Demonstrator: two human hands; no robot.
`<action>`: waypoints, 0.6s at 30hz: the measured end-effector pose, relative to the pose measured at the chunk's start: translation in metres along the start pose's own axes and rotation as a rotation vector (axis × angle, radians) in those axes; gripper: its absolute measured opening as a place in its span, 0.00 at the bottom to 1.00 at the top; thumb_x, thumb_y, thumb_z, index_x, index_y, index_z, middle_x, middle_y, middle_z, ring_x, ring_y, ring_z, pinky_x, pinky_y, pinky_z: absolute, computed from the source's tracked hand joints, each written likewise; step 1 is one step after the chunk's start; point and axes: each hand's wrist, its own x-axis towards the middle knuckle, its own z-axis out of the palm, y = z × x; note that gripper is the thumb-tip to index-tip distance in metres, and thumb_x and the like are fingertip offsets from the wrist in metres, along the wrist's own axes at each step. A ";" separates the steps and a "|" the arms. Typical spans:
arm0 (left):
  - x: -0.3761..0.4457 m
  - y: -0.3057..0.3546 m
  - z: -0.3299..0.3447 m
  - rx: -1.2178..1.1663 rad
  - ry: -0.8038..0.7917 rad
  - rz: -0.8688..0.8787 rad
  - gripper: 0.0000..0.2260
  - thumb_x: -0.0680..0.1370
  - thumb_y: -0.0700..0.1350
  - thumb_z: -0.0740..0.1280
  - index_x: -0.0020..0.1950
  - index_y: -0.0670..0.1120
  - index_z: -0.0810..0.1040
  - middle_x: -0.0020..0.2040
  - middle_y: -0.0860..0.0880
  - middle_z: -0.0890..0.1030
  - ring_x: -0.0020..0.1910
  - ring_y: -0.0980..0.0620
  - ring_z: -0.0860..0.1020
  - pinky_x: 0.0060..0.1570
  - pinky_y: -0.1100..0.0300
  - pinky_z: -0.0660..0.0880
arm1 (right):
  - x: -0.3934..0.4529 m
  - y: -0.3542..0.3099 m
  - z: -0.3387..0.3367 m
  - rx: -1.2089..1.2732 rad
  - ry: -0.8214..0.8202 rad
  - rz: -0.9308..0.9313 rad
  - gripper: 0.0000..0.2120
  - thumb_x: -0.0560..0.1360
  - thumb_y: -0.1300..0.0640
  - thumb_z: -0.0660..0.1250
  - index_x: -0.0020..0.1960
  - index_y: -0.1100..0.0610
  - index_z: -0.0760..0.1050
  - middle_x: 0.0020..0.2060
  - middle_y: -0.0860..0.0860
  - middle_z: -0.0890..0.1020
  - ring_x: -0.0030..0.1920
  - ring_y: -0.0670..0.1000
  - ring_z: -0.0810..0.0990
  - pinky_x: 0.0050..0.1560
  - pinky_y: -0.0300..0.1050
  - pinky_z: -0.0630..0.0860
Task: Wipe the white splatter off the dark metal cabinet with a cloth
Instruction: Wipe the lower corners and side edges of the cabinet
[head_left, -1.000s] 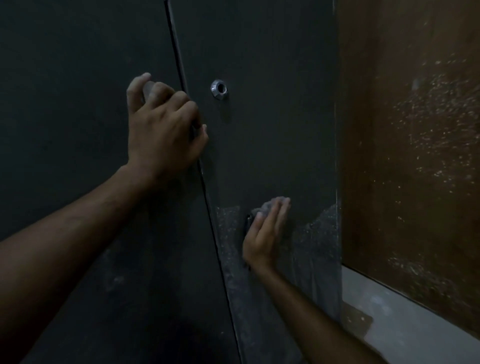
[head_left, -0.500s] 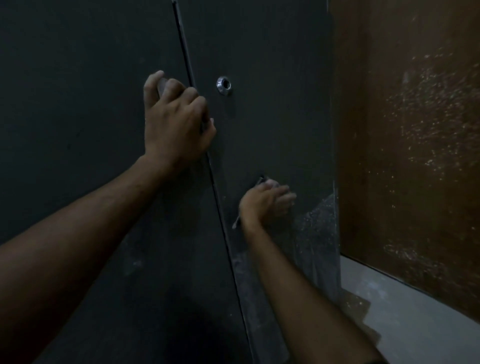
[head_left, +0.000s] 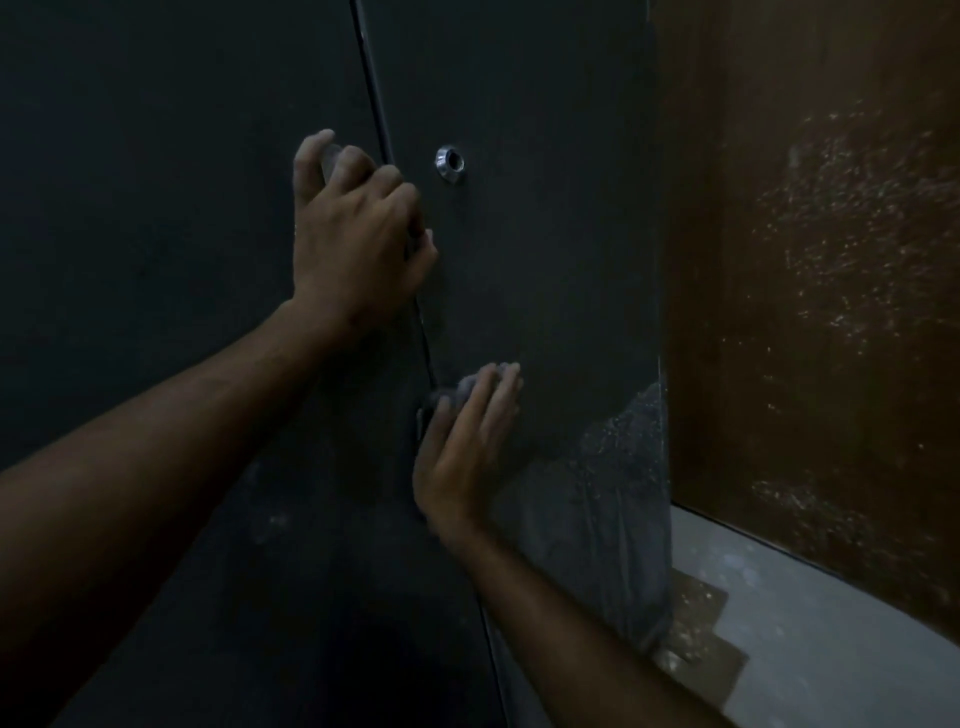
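A: Where is the cloth (head_left: 465, 387)?

B: Under the right hand (head_left: 460, 449), low on the right-hand door of the dark metal cabinet (head_left: 545, 234). The fingers lie straight and close together, flat on the door, pressing the cloth against it. Only a pale grey bunch shows past the fingertips and along the thumb side, right by the seam between the two doors.

A: So the grip is not curled round it?

B: No, it is a flat-palmed press; the fingers are extended, not wrapped.

A: And the left hand (head_left: 356, 234)?

B: Higher up, across the seam. Its fingers are curled, and a pale rounded thing (head_left: 331, 158) shows between the index and middle finger, touching the left door. It looks like a handle or knob that the hand holds, but the light is too dim to be sure what it is.

A: The white splatter (head_left: 618, 452)?

B: A speckled, greyish patch in the lower right corner of the right door, just right of the wiping hand, running down to the bottom edge. The door above the hand looks evenly dark.

A: Anything else?

B: A shiny metal lock ring (head_left: 451, 163) sits in the right door, near the left hand. To the right stands a brown wooden panel (head_left: 831, 260), also flecked with white, and below it a pale floor (head_left: 831, 649).
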 end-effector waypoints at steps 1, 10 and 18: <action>0.000 0.000 0.000 -0.012 -0.013 0.003 0.17 0.82 0.56 0.59 0.49 0.45 0.80 0.53 0.46 0.83 0.65 0.41 0.73 0.79 0.41 0.53 | -0.021 0.014 -0.006 -0.024 -0.067 -0.120 0.30 0.87 0.48 0.51 0.83 0.64 0.51 0.83 0.62 0.47 0.83 0.59 0.46 0.82 0.57 0.51; 0.004 -0.012 -0.011 -0.021 -0.077 0.126 0.18 0.82 0.59 0.56 0.47 0.48 0.78 0.51 0.48 0.82 0.61 0.43 0.74 0.73 0.39 0.56 | -0.043 -0.079 0.022 -0.008 -0.125 -0.067 0.30 0.87 0.46 0.45 0.84 0.60 0.44 0.83 0.59 0.39 0.83 0.58 0.37 0.81 0.64 0.47; 0.003 -0.013 -0.018 0.055 -0.121 0.157 0.20 0.82 0.58 0.55 0.48 0.46 0.78 0.51 0.46 0.83 0.61 0.42 0.73 0.73 0.39 0.55 | -0.130 -0.054 0.023 -0.141 -0.273 -0.917 0.33 0.85 0.48 0.60 0.83 0.60 0.51 0.83 0.61 0.48 0.82 0.63 0.52 0.78 0.65 0.60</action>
